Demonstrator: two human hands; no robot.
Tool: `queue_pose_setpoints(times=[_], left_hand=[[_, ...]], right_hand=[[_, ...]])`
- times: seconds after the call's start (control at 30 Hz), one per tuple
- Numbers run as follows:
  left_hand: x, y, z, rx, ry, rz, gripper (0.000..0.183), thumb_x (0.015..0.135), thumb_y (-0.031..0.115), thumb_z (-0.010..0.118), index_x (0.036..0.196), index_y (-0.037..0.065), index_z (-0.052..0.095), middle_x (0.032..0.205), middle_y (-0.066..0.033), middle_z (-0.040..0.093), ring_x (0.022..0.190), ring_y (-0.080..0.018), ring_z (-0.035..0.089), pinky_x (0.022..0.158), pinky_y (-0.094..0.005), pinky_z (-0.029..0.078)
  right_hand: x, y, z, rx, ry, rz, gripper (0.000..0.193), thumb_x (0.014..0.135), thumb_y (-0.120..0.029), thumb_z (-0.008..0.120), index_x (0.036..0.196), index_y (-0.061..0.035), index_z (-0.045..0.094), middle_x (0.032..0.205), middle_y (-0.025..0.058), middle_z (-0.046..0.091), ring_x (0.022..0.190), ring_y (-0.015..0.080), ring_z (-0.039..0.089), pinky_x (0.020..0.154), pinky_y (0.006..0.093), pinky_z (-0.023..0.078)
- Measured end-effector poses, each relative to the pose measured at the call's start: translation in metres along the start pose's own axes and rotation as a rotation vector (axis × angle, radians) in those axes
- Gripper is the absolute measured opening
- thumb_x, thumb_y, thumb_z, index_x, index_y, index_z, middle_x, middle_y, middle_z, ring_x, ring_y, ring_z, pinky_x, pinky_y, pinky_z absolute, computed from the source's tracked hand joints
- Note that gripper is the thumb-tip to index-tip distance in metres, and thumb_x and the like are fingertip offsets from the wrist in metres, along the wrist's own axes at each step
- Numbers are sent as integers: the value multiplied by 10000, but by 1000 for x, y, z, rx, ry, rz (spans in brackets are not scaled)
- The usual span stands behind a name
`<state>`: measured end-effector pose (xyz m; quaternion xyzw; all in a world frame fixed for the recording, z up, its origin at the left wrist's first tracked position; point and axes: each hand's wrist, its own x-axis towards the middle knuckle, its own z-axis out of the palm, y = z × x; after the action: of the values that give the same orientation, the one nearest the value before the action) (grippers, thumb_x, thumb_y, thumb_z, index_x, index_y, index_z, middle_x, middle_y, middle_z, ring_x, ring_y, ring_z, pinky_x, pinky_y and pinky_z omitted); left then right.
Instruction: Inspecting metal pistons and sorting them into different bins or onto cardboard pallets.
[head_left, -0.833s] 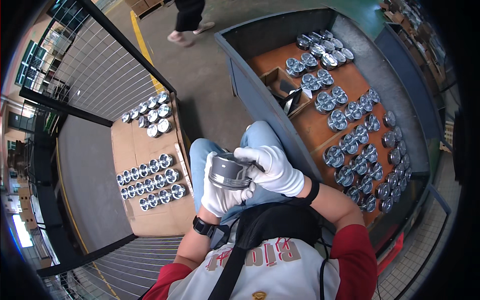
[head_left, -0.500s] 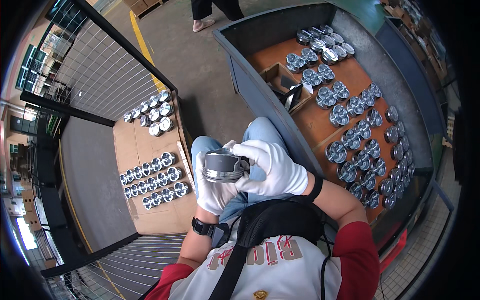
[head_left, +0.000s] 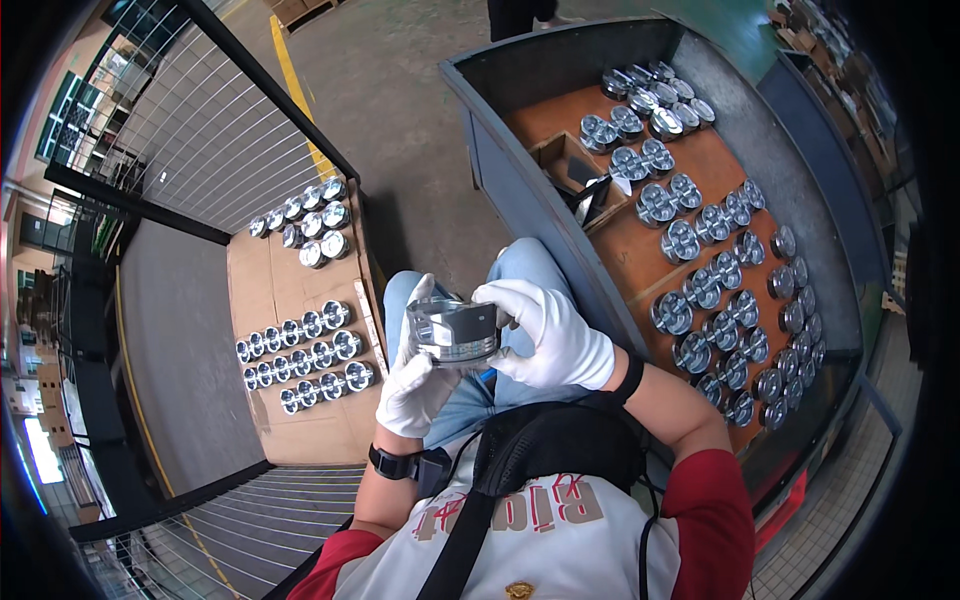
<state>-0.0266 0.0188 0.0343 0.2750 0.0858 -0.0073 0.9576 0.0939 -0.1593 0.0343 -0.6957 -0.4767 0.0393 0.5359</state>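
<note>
A metal piston (head_left: 453, 332) with a dark grey skirt patch and ring grooves near its lower rim is held up above my lap. My left hand (head_left: 412, 372), in a white glove, grips it from the left and below, its thumb or a finger pointing up along the side. From the right my right hand (head_left: 548, 335), also gloved in white, closes fingers and thumb on the piston's edge. Parts of both hands' fingers are hidden behind the piston.
To the left, a cardboard-covered surface (head_left: 300, 436) bears several rows of pistons (head_left: 323, 354) beside wire mesh (head_left: 225, 120). On my right, a grey metal-walled bench (head_left: 530, 185) holds many pistons (head_left: 672, 312) and a small wooden box (head_left: 567, 155). Another person (head_left: 515, 18) stands beyond.
The piston has turned in my hands, so its dark patch faces more to the right. My left hand has shifted its hold. The person beyond has moved right.
</note>
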Motion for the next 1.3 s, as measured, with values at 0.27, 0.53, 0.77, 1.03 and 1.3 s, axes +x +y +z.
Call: queue_pose_setpoints(times=[0.27,0.53,0.77,1.03,1.3], left_hand=[[-1,-2,1,393,129,235,1368,491,232,997,1576,111,173,1405,-147,468,1296,-306,511,1071,-453,469],[-5,-5,10,722,197,287,1358,496,230,1008,1558,67,178,1442,-142,402,1299,-283,495,1064,-439,474],[-2,-10,9,1017,201,421,1164,562,105,964,1505,0,290,1332,-126,527,1206,-219,558,1043,-360,474],[5,-7,8,1671,38,725,1052,573,253,957,1438,-4,417,1202,-168,576,1071,-324,588,922,-430,490],[9,-5,22,828,197,332,885,836,481,765,1485,5,396,1309,-115,550,1173,-200,540,1039,-350,418]], right_hand=[[-1,2,5,28,4,-24,635,671,21,723,1276,32,532,1096,199,637,829,294,701,751,352,570],[-5,2,4,-129,102,-87,628,681,151,563,1293,12,541,1258,205,568,997,308,666,832,356,553],[-6,-4,2,193,97,-21,414,822,50,525,1223,-17,606,1111,214,641,907,337,664,796,396,542],[-15,8,18,111,67,196,213,767,-19,596,970,-7,660,900,169,686,810,318,680,724,381,545],[-20,14,17,434,94,364,240,785,32,590,1019,24,639,912,141,693,853,241,680,788,336,533]])
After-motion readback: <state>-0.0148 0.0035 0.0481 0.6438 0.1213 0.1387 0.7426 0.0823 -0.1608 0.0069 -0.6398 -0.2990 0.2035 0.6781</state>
